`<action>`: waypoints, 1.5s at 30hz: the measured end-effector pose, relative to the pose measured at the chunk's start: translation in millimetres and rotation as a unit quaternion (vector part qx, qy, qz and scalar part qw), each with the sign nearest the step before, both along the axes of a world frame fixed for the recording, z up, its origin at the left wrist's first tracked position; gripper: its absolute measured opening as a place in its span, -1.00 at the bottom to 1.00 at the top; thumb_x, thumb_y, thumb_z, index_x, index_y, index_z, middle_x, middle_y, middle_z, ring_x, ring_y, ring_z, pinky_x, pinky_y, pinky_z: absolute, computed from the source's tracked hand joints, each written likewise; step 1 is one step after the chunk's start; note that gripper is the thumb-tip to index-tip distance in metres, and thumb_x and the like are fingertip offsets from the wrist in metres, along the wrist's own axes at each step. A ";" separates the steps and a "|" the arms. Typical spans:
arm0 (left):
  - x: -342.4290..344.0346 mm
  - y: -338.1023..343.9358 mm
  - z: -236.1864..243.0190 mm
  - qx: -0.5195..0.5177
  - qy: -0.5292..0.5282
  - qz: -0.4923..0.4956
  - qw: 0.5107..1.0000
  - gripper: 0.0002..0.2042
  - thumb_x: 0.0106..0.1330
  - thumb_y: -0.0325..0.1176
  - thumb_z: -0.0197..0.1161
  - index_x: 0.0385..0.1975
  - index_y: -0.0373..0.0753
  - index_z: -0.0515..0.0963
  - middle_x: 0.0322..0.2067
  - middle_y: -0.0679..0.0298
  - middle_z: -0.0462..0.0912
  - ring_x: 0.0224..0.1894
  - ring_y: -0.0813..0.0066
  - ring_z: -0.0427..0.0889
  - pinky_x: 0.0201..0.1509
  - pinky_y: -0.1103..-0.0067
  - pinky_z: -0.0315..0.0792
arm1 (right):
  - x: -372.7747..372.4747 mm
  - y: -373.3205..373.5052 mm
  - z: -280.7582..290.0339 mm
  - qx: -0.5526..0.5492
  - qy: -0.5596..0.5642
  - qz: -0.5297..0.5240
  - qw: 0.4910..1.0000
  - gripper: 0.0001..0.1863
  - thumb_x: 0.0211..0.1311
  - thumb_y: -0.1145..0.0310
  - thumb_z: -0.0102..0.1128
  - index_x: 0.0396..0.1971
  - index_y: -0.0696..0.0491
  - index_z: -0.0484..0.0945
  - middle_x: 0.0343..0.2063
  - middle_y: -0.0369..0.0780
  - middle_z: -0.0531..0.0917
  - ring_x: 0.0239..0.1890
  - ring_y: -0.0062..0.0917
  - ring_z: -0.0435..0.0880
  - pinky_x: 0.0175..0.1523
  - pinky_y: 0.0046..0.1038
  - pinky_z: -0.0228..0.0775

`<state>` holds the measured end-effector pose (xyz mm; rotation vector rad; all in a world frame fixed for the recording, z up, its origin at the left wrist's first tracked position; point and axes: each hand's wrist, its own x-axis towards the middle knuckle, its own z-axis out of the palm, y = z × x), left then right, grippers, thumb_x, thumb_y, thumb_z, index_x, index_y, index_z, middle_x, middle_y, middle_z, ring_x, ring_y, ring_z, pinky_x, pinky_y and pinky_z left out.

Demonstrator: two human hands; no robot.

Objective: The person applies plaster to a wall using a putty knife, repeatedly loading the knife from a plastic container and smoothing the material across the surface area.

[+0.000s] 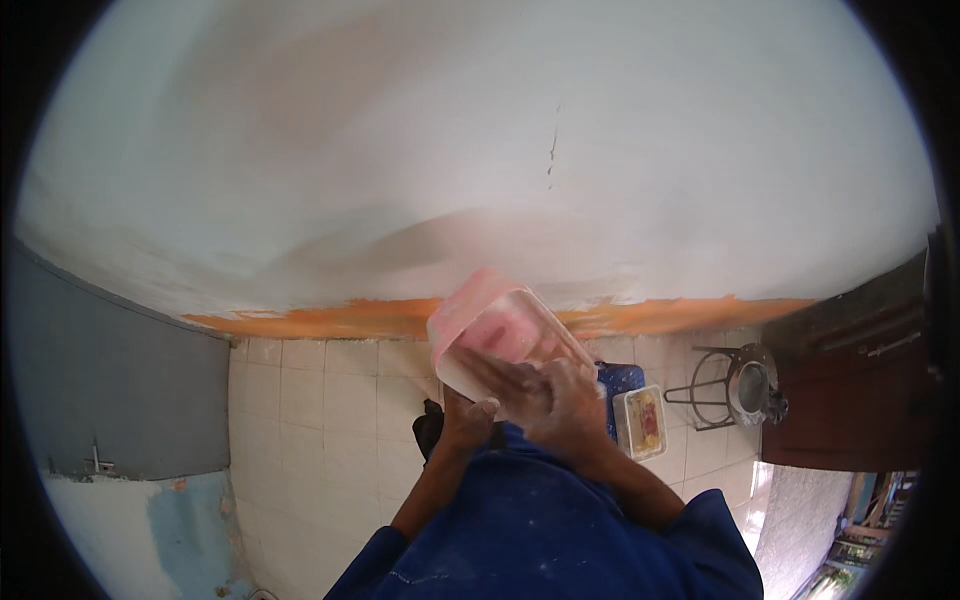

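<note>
The left hand [470, 418] grips the near-left edge of a pink plastic tub [462, 308], its thumb along the rim. The tub is tilted before the wall [400, 150], whitish smears inside. The right hand [560, 405] reaches into it, blurred; whether its fingers hold anything, I cannot tell. Right, on the floor [320, 400], a translucent rectangular box [622, 428] contains yellowish and reddish matter.
</note>
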<state>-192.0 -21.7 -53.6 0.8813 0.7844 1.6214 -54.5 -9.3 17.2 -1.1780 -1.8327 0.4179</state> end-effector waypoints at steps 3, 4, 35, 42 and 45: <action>-3.1 1.2 -0.1 0.002 0.027 -0.006 1.000 -0.03 -0.11 0.05 0.44 0.21 -0.34 0.01 0.12 0.11 0.27 0.14 0.29 0.34 0.14 0.41 0.35 | -1.6 -5.7 -2.3 -0.001 0.024 0.022 0.999 -0.95 0.03 0.57 0.05 -0.47 0.20 0.45 -0.56 -0.03 0.54 -0.48 -0.13 0.57 -0.39 -0.26 0.42; -1.8 0.3 2.6 -0.015 0.027 -0.010 0.999 -0.02 -0.11 0.06 0.43 0.21 -0.34 0.01 0.12 0.10 0.27 0.15 0.28 0.34 0.15 0.40 0.34 | 0.7 0.7 5.6 0.011 0.041 0.009 0.999 -0.97 0.02 0.57 0.05 -0.48 0.20 0.44 -0.57 -0.04 0.54 -0.49 -0.14 0.56 -0.39 -0.26 0.41; -7.1 9.8 -3.1 -0.028 0.062 -0.042 0.997 -0.08 -0.17 -0.16 0.50 0.16 -0.23 0.01 0.05 0.17 0.27 0.12 0.33 0.32 0.15 0.42 0.33 | -3.6 -9.2 -19.5 -0.152 0.135 -0.036 0.978 -0.77 -0.02 0.61 0.10 -0.28 0.31 0.47 -0.47 0.03 0.62 -0.40 -0.28 0.68 -0.33 -0.42 0.48; -4.1 16.3 -5.1 -0.020 -0.005 -0.035 0.999 -0.12 -0.17 -0.35 0.41 0.19 -0.22 0.00 0.10 0.17 0.24 0.15 0.33 0.31 0.21 0.40 0.29 | 5.5 -7.8 -20.7 -0.185 0.302 -0.078 0.932 -0.81 0.08 0.61 0.13 -0.27 0.30 0.47 -0.45 -0.13 0.64 -0.40 -0.64 0.59 -0.28 -0.54 0.44; -2.3 10.6 -3.8 -0.044 -0.079 -0.030 0.995 -0.16 -0.19 -0.54 0.26 0.20 -0.22 0.00 0.10 0.19 0.25 0.15 0.32 0.32 0.22 0.40 0.30 | 15.0 -7.6 0.0 -0.148 0.272 -0.082 0.947 -0.82 0.09 0.60 0.14 -0.27 0.29 0.47 -0.45 -0.15 0.64 -0.41 -0.65 0.59 -0.30 -0.56 0.44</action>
